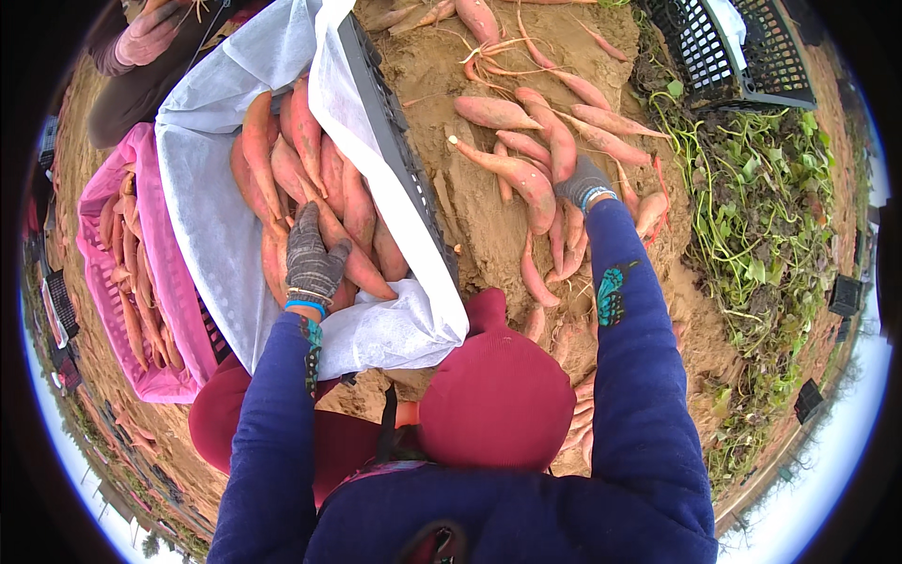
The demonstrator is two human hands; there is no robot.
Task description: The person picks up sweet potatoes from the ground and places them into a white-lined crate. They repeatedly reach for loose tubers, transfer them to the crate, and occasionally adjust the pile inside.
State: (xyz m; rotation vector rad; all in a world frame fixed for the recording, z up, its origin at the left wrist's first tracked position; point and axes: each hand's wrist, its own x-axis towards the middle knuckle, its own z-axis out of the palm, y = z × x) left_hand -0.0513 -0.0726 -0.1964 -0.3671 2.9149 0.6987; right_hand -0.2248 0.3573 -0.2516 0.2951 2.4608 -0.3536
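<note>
My left hand [310, 257], in a grey knit glove, lies on sweet potatoes [345, 190] inside a crate lined with white fabric [204, 183]. Its fingers are stretched forward and the thumb stands apart, touching a long sweet potato [352, 250]. On the soil to the right, my right hand [585, 185], gloved the same way, touches the lower end of a curved sweet potato [553, 130]. Its fingertips are hidden, so a grip cannot be made out. Close by lies a thick sweet potato [525, 180] with a pale cut tip.
A pink-lined crate [151, 211] of thinner sweet potatoes stands at left. Another person's gloved hand [148, 35] shows at upper left. Black crates [747, 63] stand at upper right, above a heap of green vines [761, 190]. More sweet potatoes [486, 21] lie ahead on the soil.
</note>
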